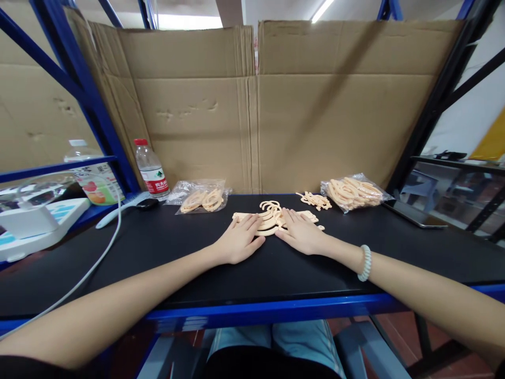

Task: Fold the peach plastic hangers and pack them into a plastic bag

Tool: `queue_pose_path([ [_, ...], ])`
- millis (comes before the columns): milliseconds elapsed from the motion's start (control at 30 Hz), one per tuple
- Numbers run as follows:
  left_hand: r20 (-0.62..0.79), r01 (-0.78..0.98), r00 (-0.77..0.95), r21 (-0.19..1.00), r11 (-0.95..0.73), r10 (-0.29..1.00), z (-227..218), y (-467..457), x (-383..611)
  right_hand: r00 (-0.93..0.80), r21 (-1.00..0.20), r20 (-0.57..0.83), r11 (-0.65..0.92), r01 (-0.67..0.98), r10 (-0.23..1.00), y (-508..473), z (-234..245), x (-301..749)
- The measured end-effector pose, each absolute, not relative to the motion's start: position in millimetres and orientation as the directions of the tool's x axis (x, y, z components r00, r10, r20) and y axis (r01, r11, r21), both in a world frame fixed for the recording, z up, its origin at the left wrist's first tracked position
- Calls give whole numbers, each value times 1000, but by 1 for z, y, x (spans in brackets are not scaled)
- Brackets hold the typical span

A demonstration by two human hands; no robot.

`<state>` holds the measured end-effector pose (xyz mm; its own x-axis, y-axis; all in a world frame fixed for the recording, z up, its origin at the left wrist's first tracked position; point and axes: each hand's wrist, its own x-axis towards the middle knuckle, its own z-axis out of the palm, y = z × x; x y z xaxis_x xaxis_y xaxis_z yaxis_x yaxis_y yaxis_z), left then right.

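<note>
A pile of pale wooden cut-out pieces [269, 221], several of them curved, lies on the black tabletop [260, 279]. My left hand [239, 241] rests palm down at the pile's left side, fingers stretched out over some pieces. Opposite it, my right hand [302, 232] lies flat against the right side, its fingers extended and touching pieces. Neither hand grips anything. Parts of the pile are hidden under both hands. A smaller heap of wooden pieces [314, 200] sits behind my right hand.
Clear plastic bags of wooden pieces stand at the back left [205, 200] and back right [353, 192]. A red-capped water bottle [152, 171] stands by the cardboard wall [197, 116]. A white cable [106, 250] crosses the left side. A flat dark tray-like object [414, 215] lies far right.
</note>
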<state>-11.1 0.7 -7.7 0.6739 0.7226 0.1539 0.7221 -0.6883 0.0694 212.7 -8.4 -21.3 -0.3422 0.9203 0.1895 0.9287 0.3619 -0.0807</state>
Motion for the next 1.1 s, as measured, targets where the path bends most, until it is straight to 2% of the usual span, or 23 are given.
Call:
queue_pose_path([
  [233, 35, 755, 652, 73, -652, 758, -4, 38, -8, -355, -70, 191, 373, 925, 915, 35, -21, 213],
  [500, 40, 789, 610, 72, -611, 792, -6, 88, 0, -310, -71, 221, 332, 941, 925, 88, -23, 213],
  [733, 94, 788, 608, 52, -614, 788, -9, 86, 0, -323, -88, 261, 356, 930, 910, 81, -20, 214],
  [833, 157, 783, 608, 47, -620, 779, -8, 80, -2, -325, -99, 282, 365, 926, 902, 75, -18, 213],
  [933, 289, 778, 595, 27, -628, 750, -9, 77, -3, -301, -73, 322, 341, 937, 897, 71, -17, 213],
  [1100, 480, 715, 630, -53, -697, 610, -11, 76, -3, -333, -16, 374, 365, 931, 866, 64, -19, 212],
])
